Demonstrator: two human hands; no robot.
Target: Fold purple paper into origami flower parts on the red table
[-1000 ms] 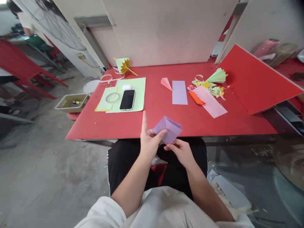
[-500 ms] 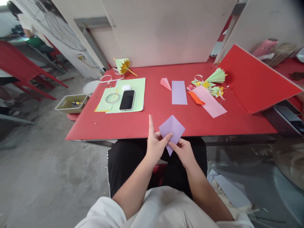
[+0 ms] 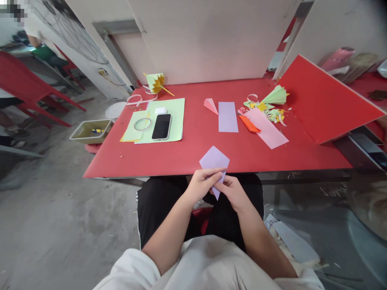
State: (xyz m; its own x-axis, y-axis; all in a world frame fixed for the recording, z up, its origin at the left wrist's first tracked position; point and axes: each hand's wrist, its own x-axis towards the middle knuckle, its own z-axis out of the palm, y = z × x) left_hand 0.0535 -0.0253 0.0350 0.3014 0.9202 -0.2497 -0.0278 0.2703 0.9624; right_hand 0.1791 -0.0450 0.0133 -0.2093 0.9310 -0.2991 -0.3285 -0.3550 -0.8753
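A folded sheet of purple paper (image 3: pixel 214 157), kite-shaped with a point toward me, is held just over the table's front edge. My left hand (image 3: pixel 203 183) lies across its lower half, closed on it, with fingers and thumb reaching to the right. On the lower right side, my right hand (image 3: pixel 232 191) pinches the same paper; some of its fingers are hidden behind the sheet. Beyond both hands, a flat purple paper rectangle (image 3: pixel 228 117) lies on the table, and a pink pleated paper fan (image 3: pixel 211 106) sits left of it.
On the red table (image 3: pixel 193 155), a phone (image 3: pixel 161 127), a white case (image 3: pixel 161 110) and a tape roll (image 3: pixel 142 124) rest on green paper at left. An orange cutter (image 3: pixel 250 123), pink paper (image 3: pixel 270 131) and paper scraps lie at right. A red board (image 3: pixel 326 100) leans there.
My left fingers, stretched upward before, have come down across the front of the purple paper. The paper has shifted slightly left. My right hand keeps its pinch.
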